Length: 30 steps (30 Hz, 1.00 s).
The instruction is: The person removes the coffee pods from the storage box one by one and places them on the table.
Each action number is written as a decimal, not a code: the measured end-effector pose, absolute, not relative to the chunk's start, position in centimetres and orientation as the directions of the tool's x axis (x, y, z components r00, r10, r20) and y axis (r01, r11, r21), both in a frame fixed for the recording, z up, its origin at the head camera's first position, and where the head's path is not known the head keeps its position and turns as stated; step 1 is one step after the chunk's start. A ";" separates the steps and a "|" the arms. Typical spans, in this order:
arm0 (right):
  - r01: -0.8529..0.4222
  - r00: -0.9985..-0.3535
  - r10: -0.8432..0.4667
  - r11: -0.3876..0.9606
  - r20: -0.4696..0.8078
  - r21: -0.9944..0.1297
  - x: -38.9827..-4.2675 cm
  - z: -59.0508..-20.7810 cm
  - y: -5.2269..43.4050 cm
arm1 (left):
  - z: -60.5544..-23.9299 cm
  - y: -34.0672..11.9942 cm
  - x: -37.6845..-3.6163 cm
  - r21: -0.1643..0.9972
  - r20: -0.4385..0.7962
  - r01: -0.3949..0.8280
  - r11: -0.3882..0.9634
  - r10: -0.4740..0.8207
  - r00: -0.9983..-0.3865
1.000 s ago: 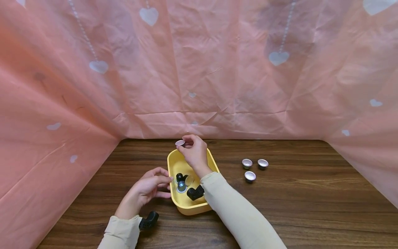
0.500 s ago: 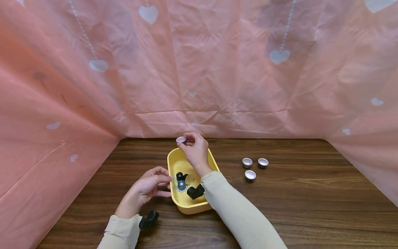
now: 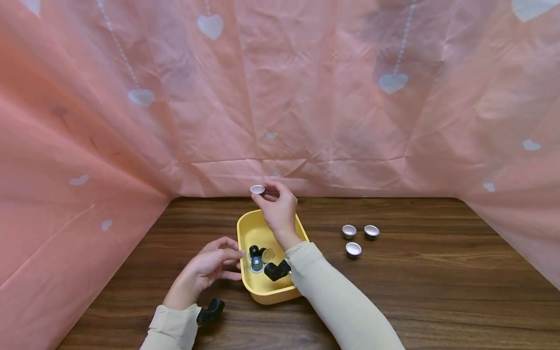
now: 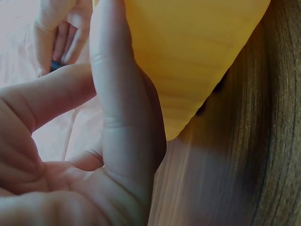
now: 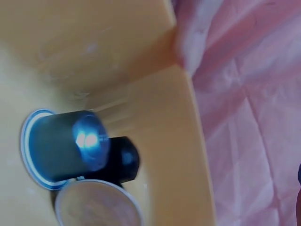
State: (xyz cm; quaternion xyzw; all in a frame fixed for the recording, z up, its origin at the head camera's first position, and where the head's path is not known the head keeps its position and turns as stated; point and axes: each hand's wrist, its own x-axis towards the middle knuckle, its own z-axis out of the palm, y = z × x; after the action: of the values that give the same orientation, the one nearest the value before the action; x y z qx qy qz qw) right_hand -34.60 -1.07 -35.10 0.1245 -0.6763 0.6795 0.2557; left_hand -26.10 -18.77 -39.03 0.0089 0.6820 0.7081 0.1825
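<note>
My right hand [image 3: 280, 209] pinches a coffee capsule [image 3: 257, 189] between thumb and fingers, its pale lid facing up, above and beyond the far end of a yellow box [image 3: 273, 297]. On the box's left side rests my left hand [image 3: 212, 262], its fingers fairly straight against the outer wall. Inside lie a blue-grey capsule [image 5: 66, 146], a black capsule [image 5: 123, 160] and one showing a beige lid [image 5: 99, 205]. In the left wrist view, fingers [image 4: 117, 103] touch the yellow wall. The right wrist view hardly shows the right hand.
Three capsules stand lid up right of the box: one at the left [image 3: 349, 232], one at the right [image 3: 372, 232], one nearer [image 3: 353, 250]. A pink curtain [image 3: 332, 121] hangs behind the wooden table [image 3: 437, 272]. Black camera mounts [image 3: 212, 311] sit at the wrists.
My right hand has risen a little and shifted slightly right with the capsule. The left hand stays against the box, and the other capsules keep their places.
</note>
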 end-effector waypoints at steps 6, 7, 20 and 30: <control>-0.525 -0.838 0.193 -0.027 0.511 -0.851 -33.9 -33.7 -0.3 | -39.2 -18.7 -25.7 0.967 -0.246 -0.255 0.002 0.263 -0.933; -0.526 -0.838 0.198 -0.042 0.509 -0.850 -33.7 -33.4 -0.2 | -39.2 -18.6 -25.7 0.967 -0.246 -0.255 0.001 0.264 -0.933; -0.641 -0.759 0.264 -0.138 0.596 -0.755 -31.6 -29.5 7.0 | -38.2 -18.2 -25.6 0.968 -0.248 -0.250 0.025 0.253 -0.935; -0.626 -0.735 0.413 -0.105 0.538 -0.773 -30.5 -31.4 13.3 | -37.8 -18.9 -25.4 0.968 -0.250 -0.248 0.040 0.260 -0.933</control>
State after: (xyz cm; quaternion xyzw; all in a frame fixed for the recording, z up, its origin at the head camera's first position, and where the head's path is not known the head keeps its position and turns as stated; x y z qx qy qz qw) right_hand -30.49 13.31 -31.35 0.0934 -0.5686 0.7375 0.3522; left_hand -25.42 -18.93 -37.85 0.0042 0.6973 0.6929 0.1835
